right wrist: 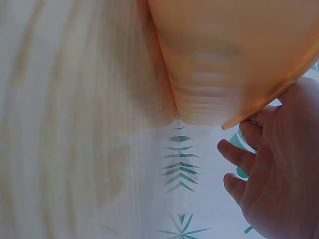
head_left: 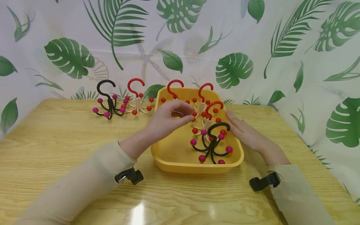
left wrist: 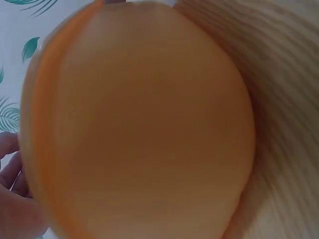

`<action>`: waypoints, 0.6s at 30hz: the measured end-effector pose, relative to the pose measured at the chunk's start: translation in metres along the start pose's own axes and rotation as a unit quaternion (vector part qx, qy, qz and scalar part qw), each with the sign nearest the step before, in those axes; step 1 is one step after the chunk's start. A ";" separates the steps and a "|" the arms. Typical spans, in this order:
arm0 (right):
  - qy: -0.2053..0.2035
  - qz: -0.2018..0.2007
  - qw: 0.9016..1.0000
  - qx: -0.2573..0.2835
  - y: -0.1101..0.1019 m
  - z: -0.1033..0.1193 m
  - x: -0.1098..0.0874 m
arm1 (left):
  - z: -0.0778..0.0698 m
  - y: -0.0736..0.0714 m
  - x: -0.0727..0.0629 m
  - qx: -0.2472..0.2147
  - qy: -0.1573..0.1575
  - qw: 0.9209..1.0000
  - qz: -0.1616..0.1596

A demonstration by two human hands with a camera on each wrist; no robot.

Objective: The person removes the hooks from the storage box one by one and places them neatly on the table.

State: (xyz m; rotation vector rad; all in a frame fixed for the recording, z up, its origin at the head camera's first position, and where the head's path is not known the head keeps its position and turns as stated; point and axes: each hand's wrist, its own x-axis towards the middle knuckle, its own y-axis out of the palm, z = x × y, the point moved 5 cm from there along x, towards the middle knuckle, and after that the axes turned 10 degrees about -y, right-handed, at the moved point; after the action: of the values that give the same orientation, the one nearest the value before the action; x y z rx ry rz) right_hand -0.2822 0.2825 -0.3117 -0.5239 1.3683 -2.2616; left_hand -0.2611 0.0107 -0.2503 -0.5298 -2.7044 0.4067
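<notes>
Left grip point(head_left: 167, 120), clamping unclear, partly hides a hanger point(head_left: 175, 81); right grip point(head_left: 250, 134), unclenched, touches tub point(head_left: 194, 168).

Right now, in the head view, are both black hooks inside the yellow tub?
No, one black hook is on the table beside the yellow tub, while the other black hook is inside it.

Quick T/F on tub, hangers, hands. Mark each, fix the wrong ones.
1. The left hand is over the yellow tub. True.
2. The right hand is at the tub's left side. False: the right hand is at its right side.
3. A black hanger and a red-hooked hanger stand left of the tub. True.
4. The hanger nearest the viewer is white. False: the front hanger is black.
</notes>
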 end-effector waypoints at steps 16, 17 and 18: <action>-0.013 -0.002 1.000 0.013 -0.001 0.003 0.000 | 0.005 0.043 0.002 -0.014 -0.040 0.998 0.055; -0.013 -0.002 1.000 0.014 -0.001 0.003 0.000 | 0.006 0.045 0.001 -0.012 -0.039 0.997 0.059; -0.013 -0.002 1.000 0.014 -0.002 0.003 0.000 | 0.006 0.047 0.001 -0.010 -0.037 0.997 0.062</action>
State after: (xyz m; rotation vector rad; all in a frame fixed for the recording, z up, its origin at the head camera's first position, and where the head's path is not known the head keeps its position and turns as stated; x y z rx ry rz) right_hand -0.2810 0.2807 -0.3088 -0.5456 1.3227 -2.2663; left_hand -0.2501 0.0514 -0.2717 -0.7044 -2.7578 0.4409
